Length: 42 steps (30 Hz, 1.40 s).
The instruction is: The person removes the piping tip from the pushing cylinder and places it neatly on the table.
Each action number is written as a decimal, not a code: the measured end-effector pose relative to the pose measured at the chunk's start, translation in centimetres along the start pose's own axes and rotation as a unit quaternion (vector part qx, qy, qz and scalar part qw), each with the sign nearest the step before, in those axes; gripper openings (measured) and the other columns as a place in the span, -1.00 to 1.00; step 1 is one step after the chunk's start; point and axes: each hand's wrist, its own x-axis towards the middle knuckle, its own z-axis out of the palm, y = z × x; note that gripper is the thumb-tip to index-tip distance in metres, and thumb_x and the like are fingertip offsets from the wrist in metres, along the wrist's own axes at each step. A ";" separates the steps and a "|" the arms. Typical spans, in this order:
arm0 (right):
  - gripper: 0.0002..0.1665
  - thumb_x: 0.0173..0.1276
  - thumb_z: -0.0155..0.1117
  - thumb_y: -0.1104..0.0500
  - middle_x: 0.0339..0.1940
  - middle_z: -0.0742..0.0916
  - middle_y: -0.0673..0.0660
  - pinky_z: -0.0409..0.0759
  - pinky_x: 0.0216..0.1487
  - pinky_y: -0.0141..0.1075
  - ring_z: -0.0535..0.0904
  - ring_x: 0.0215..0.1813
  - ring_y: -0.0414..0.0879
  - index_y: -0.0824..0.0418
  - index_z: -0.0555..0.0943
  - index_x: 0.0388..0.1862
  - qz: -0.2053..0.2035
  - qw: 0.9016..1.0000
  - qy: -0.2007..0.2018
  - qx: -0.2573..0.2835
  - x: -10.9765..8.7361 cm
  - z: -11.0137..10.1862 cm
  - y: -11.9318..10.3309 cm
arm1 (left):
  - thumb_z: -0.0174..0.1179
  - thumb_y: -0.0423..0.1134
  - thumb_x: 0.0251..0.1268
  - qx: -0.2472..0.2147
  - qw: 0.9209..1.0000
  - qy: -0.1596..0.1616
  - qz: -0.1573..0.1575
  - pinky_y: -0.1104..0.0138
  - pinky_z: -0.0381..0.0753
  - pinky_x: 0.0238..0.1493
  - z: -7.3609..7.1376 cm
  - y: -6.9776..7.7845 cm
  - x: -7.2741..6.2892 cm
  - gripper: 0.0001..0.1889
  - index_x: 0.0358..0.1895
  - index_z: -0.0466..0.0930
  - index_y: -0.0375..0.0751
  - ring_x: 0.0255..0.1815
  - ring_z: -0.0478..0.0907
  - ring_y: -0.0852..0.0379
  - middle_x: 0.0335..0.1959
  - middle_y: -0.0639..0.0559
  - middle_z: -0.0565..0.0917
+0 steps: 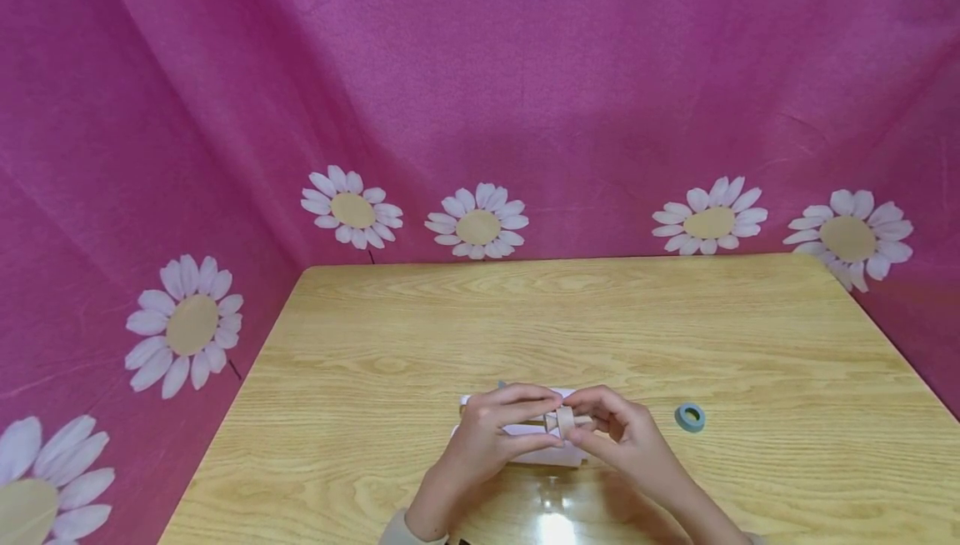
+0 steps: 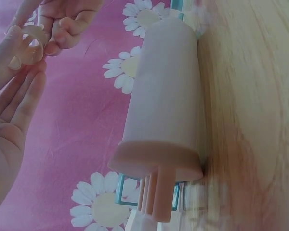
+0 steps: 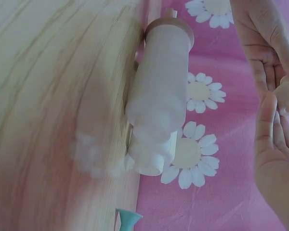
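Note:
A small beige ring-shaped piece (image 1: 565, 422) is held between both hands, above the table. My left hand (image 1: 487, 428) pinches its left side between thumb and fingers, and my right hand (image 1: 622, 432) grips the right side. In the left wrist view the ring (image 2: 32, 45) looks hollow, with an open middle. Under the hands lies a pale cylinder (image 2: 166, 82) with a beige flanged end and thin prongs. A second white piece (image 3: 151, 154) with a round end lies beside it. The hands partly cover both in the head view.
A grey-green ring (image 1: 690, 417) lies on the wooden table (image 1: 562, 320) to the right of the right hand. Teal parts (image 2: 120, 190) show behind the cylinder. A pink curtain (image 1: 525, 70) with white flowers surrounds the table's far and side edges.

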 end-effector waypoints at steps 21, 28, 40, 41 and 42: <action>-0.63 0.23 0.27 0.50 -0.16 0.71 -0.22 0.70 -0.24 -0.33 0.65 -0.20 -0.32 0.20 0.56 -0.03 0.024 0.999 0.005 -0.024 -0.3 0.1 -0.5 | 0.45 -0.41 0.01 -0.059 0.997 -0.023 -0.051 0.55 0.66 -0.07 -0.1 -0.2 -0.5 -0.74 -0.17 0.69 -0.28 -0.19 0.73 0.14 -0.22 -0.07 0.75; -0.64 0.22 0.26 0.54 -0.18 0.71 -0.11 0.68 -0.21 -0.39 0.65 -0.25 -0.30 0.31 0.55 -0.02 -0.021 1.000 0.010 -0.020 -0.4 -0.1 -0.1 | 0.46 -0.41 -0.01 -0.055 0.997 -0.018 -0.043 0.54 0.66 -0.07 0.0 -0.2 -0.7 -0.72 -0.17 0.69 -0.24 -0.19 0.72 0.15 -0.24 -0.06 0.76; -0.63 0.20 0.28 0.54 -0.22 0.72 -0.08 0.68 -0.19 -0.43 0.65 -0.23 -0.31 0.29 0.57 -0.04 -0.007 0.998 0.038 -0.040 -1.1 -1.2 0.4 | 0.47 -0.41 -0.03 -0.055 0.997 -0.020 -0.056 0.54 0.66 -0.07 0.0 -0.4 -1.3 -0.71 -0.17 0.69 -0.25 -0.19 0.73 0.13 -0.23 -0.07 0.77; -0.63 0.19 0.28 0.54 -0.22 0.72 -0.08 0.68 -0.19 -0.43 0.65 -0.23 -0.32 0.28 0.57 -0.04 -0.004 0.998 0.041 -0.044 -1.2 -1.4 0.4 | 0.47 -0.42 -0.04 -0.056 0.997 -0.019 -0.057 0.54 0.66 -0.07 0.0 -0.4 -1.3 -0.71 -0.18 0.69 -0.25 -0.19 0.73 0.13 -0.23 -0.07 0.77; -0.63 0.19 0.28 0.54 -0.23 0.72 -0.06 0.68 -0.19 -0.43 0.65 -0.22 -0.33 0.28 0.58 -0.04 -0.002 0.998 0.043 -0.048 -1.3 -1.5 0.4 | 0.47 -0.42 -0.05 -0.057 0.997 -0.019 -0.057 0.54 0.66 -0.07 0.0 -0.4 -1.3 -0.70 -0.18 0.69 -0.25 -0.19 0.73 0.12 -0.23 -0.07 0.77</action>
